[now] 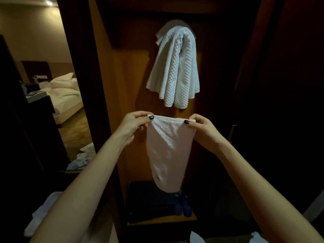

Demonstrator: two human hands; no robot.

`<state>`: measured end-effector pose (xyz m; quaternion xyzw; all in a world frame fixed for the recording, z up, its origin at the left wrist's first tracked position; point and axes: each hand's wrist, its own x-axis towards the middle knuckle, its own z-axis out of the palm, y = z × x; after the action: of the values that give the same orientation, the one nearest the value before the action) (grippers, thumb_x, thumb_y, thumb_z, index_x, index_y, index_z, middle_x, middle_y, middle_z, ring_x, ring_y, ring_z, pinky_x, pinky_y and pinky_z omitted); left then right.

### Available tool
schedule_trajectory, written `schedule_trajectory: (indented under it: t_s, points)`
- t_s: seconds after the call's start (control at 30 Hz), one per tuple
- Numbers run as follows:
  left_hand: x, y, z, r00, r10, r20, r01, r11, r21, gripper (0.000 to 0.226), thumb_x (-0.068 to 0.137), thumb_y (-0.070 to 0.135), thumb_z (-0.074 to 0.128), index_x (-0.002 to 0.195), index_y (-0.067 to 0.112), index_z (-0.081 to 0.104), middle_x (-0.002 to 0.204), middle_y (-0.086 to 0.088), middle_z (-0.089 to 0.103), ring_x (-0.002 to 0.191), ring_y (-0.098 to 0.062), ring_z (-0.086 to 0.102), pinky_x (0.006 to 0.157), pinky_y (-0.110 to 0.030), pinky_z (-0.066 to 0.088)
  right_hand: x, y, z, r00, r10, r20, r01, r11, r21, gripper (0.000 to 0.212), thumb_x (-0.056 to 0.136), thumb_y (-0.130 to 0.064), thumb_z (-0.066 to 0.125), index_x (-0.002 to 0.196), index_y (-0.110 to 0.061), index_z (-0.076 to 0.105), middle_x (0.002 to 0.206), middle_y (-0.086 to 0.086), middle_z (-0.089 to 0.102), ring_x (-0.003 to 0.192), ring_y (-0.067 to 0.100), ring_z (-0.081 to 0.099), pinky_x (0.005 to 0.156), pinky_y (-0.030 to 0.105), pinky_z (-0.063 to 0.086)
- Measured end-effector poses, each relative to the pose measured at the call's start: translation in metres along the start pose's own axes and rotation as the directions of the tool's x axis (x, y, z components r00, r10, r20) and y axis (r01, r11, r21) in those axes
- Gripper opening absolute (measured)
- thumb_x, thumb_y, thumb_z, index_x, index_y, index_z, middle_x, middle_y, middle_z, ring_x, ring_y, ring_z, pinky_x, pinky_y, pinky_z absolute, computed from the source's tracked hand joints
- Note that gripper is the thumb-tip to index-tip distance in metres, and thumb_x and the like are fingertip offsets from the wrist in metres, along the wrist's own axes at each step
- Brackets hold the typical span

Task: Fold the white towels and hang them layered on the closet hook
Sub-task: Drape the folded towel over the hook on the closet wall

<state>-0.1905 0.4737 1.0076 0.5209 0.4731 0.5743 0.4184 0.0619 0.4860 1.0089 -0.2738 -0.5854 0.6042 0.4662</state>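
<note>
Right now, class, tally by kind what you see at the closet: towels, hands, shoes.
Quilted white towel, hanging: 1
Plain white towel, held up: 1
Pinching it, left hand and right hand: 2
Blue shoes below: 2
Total: 6

left hand [134,122]: raised, fingers pinch towel [168,148] corner | right hand [203,128]: raised, fingers pinch other corner | both outstretched, apart

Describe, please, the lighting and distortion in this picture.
Head view: dim and warm, the closet nearly black at right; the held towel and the hung towel stand out bright; a ceiling lamp glares top left; the wide lens stretches both forearms toward the lower corners.
</note>
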Motion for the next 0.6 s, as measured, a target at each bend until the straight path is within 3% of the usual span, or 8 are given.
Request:
schedule_trajectory:
  t_s: [0.13,0.27,0.3,0.43,0.5,0.6]
  points:
    - [-0.006,0.0,0.005,0.995,-0.088,0.038,0.096,0.938,-0.332,0.013,0.081,0.008,0.07,0.09,0.017,0.076,0.074,0.0,0.073,0.067,-0.004,0.069,0.052,-0.011,0.049,-0.001,0.005,0.007,0.997,0.063,0.047,-0.067,0.994,0.089,0.016,0.082,-0.018,0.072,0.073,-0.017,0.059,0.068,-0.003,0.059,0.06,0.009,0.056,0.059,0.022,0.046]
    - [-0.011,0.001,0.009,0.992,-0.078,0.101,0.12,0.843,-0.524,0.017,0.073,0.01,0.069,0.085,0.015,0.08,0.072,0.0,0.069,0.062,-0.003,0.064,0.053,-0.013,0.052,-0.005,0.013,0.008,0.99,0.066,0.125,-0.088,0.979,0.183,0.005,0.078,-0.015,0.068,0.074,-0.018,0.069,0.075,0.0,0.066,0.068,0.012,0.063,0.068,0.027,0.052]
    - [-0.012,0.001,0.01,0.991,-0.072,0.112,0.122,0.834,-0.538,0.017,0.074,0.011,0.068,0.086,0.015,0.08,0.071,0.001,0.068,0.061,-0.002,0.063,0.053,-0.013,0.052,-0.008,0.014,0.009,0.987,0.071,0.144,-0.094,0.983,0.16,0.002,0.077,-0.018,0.071,0.078,-0.018,0.071,0.08,0.001,0.067,0.073,0.014,0.064,0.074,0.031,0.051]
    - [-0.015,0.002,0.01,0.984,-0.06,0.166,0.143,0.825,-0.547,0.018,0.079,0.013,0.064,0.087,0.013,0.081,0.068,0.005,0.065,0.056,0.0,0.058,0.053,-0.01,0.049,-0.011,0.018,0.012,0.978,0.047,0.205,-0.106,0.952,0.288,0.031,0.064,-0.028,0.09,0.088,-0.017,0.073,0.092,0.007,0.067,0.084,0.017,0.065,0.079,0.033,0.053]
    - [-0.017,0.002,0.01,0.98,-0.067,0.189,0.16,0.828,-0.537,0.019,0.08,0.013,0.063,0.087,0.012,0.081,0.067,0.005,0.064,0.052,0.0,0.055,0.05,-0.01,0.048,-0.01,0.016,0.015,0.978,0.027,0.206,-0.104,0.922,0.372,0.027,0.066,-0.026,0.088,0.086,-0.021,0.071,0.087,0.011,0.057,0.081,0.018,0.061,0.074,0.031,0.053]
    - [-0.022,0.003,0.015,0.976,-0.05,0.21,0.15,0.856,-0.494,0.018,0.082,0.015,0.063,0.09,0.011,0.077,0.068,0.004,0.066,0.049,0.0,0.051,0.045,-0.011,0.043,-0.01,0.011,0.023,0.983,0.025,0.181,-0.085,0.939,0.332,0.009,0.078,-0.023,0.073,0.088,-0.025,0.072,0.085,0.006,0.059,0.075,0.013,0.062,0.067,0.026,0.052]
